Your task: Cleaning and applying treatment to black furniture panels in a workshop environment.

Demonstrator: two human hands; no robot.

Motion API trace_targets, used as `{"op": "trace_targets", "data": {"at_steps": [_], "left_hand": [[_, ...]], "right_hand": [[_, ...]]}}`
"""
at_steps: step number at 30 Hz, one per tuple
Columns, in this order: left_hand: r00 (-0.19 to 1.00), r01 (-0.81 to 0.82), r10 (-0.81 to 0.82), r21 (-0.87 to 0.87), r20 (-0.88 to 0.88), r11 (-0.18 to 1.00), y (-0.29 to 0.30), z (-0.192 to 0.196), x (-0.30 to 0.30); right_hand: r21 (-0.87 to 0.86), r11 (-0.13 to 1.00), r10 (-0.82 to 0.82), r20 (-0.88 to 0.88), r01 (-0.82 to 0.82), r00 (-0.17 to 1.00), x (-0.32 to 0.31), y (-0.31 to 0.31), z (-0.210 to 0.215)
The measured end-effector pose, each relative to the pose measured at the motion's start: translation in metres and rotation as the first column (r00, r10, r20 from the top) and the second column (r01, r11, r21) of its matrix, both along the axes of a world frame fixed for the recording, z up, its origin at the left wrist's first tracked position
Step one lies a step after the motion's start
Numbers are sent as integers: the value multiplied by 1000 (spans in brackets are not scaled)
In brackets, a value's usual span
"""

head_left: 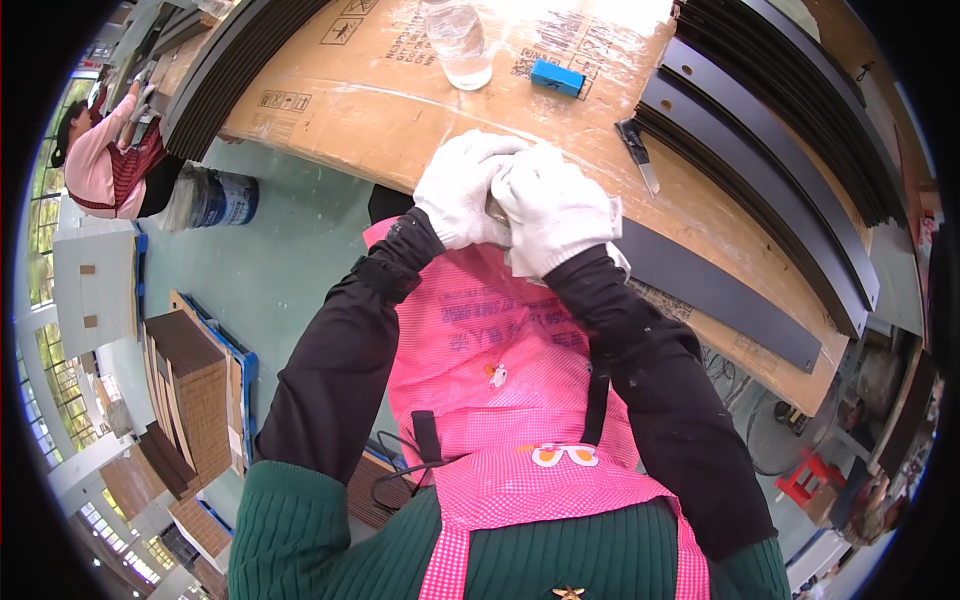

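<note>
At the far left another person (95, 165) in a pink top works at the end of the cardboard-covered worktop (370, 110), and below, on the green floor, stand a blue-and-white bucket (215, 198) and stacks of brown boards (190, 390). A pile of long black strips (235, 65) lies along the worktop's left edge. Near the top middle a clear plastic bottle (458, 42) stands upright, with a small blue block (556, 77) just beside it to the right. In the centre, at the worktop's near edge, both hands in white gloves press together — the left hand (460, 195) curled and the right hand (555, 210) folded against it, both clenched around something small between them that is too hidden to identify. Below them hangs a pink checked apron (500, 400) over a green sweater. Right of the hands a utility knife (637, 150) lies on the cardboard, a flat black strip (720, 290) runs along the near edge, and more curved black strips (780, 170) are stacked further right.
</note>
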State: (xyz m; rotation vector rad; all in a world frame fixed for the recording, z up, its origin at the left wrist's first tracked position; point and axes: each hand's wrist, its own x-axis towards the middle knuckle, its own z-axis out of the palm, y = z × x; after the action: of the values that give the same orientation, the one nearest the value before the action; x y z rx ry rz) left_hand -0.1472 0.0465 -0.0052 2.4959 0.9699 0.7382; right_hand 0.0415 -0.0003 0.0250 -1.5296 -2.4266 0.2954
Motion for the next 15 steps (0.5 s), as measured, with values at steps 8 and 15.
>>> {"op": "trace_targets", "data": {"at_steps": [8, 15], "left_hand": [[999, 8, -9, -22, -51, 1000, -4, 6, -11], [999, 19, -19, -11, -40, 1000, 0, 4, -6]], "right_hand": [[28, 999, 34, -166, -30, 985, 81, -60, 8], [157, 976, -141, -84, 153, 986, 76, -65, 4]]}}
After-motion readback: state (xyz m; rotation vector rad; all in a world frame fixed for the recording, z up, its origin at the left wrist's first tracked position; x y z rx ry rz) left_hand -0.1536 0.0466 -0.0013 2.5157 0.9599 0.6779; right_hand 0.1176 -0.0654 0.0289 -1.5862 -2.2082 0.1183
